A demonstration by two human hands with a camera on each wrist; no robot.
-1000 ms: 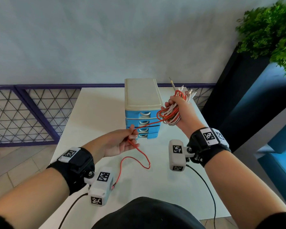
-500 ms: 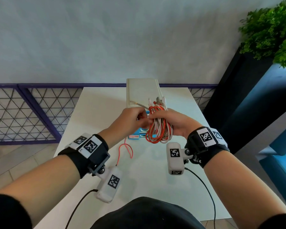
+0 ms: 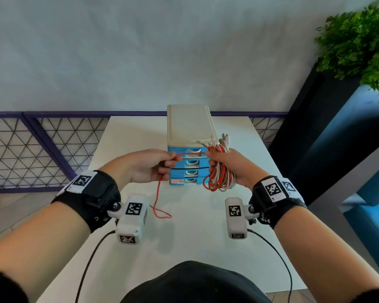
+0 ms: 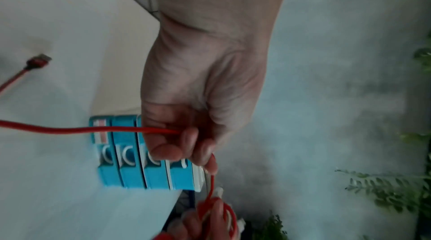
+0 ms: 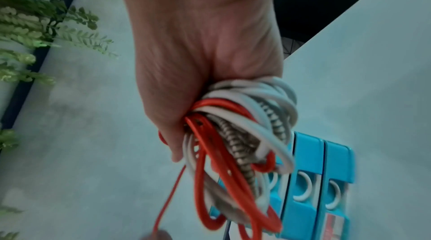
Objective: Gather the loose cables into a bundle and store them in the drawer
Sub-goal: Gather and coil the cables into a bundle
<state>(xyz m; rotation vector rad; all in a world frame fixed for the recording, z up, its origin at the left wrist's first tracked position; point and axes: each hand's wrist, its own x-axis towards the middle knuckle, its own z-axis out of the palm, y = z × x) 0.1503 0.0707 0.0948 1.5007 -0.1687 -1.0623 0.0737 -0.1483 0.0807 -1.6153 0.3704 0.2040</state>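
Note:
My right hand (image 3: 225, 166) grips a looped bundle of cables (image 3: 220, 178), white, red and braided, held up in front of the drawer unit; the loops (image 5: 235, 152) hang below the fist. My left hand (image 3: 153, 166) pinches the free run of the red cable (image 3: 189, 153), which stretches taut across to the bundle. The red cable's tail (image 3: 159, 207) drops to the white table (image 3: 123, 136), and its plug (image 4: 38, 60) lies there. The blue drawer unit (image 3: 189, 158) with a cream top stands mid-table, all four drawers closed.
A black planter with a green plant (image 3: 359, 44) stands to the right of the table. A purple mesh railing (image 3: 31, 147) runs behind and to the left. The table's far edge lies just behind the drawer unit.
My hands met at the bundle half a second ago; now my left hand has drawn away to the left, pulling the red cable taut. The right hand has shifted right with the bundle.

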